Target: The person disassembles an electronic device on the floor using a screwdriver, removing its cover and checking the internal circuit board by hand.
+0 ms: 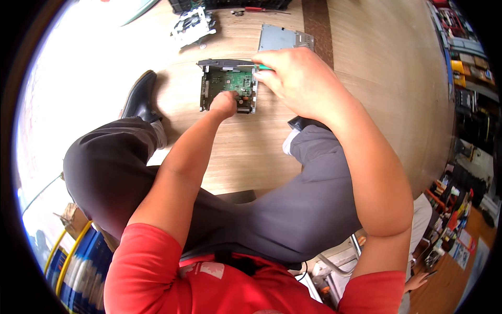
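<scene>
On the floor between my feet sits an opened electronic unit, a boxy metal chassis [203, 86] with a dark front panel [219, 62] on its far side. A green circuit board [238, 79] lies inside it. My left hand [224, 104] reaches over the near edge, its fingers bent down at the board; what they pinch, if anything, is hidden. My right hand [293, 73] pinches a screwdriver [265, 67] by its green handle. The thin shaft points left along the front panel, near the chassis's far right corner. Where its tip touches, I cannot make out.
Beyond the chassis lie a grey metal cover [277, 36] and a white-and-metal mechanism [192, 27]. A red-handled screwdriver [256, 9] lies by a black crate [183, 6]. Loaded shelves [465, 73] line the right. At lower right another person's hand [417, 281] shows.
</scene>
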Tool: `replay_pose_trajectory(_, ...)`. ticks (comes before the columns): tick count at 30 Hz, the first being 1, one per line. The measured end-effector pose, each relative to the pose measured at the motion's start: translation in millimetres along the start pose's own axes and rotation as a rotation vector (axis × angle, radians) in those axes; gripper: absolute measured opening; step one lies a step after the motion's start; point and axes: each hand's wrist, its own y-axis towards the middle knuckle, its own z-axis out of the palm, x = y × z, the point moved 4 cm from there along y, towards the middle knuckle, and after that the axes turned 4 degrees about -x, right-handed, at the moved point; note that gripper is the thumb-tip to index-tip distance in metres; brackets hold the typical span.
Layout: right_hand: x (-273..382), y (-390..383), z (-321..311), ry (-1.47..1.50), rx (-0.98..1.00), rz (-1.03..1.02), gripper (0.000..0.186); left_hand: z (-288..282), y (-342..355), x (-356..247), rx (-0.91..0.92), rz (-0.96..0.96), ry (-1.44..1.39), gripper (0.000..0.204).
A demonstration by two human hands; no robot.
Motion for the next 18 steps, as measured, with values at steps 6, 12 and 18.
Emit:
replay_pose_trajectory(6, -6, -12, -5, -0.039, -0.055, -0.004, 0.024, 9, -16, 0, 0.080, 0.078, 0.078, 0.036)
replay_pose_trajectory(12, -5, -20, -14, 0.041, -0.048, 0.033, 0.021, 7, -30, -7, 0.167, 0.037, 0.168, 0.043)
replay_pose_trajectory(18, 0, -19, -25, -0.018, -0.036, -0.001, 0.020, -1, -29, -22, 0.205, -0.009, 0.182, 0.059)
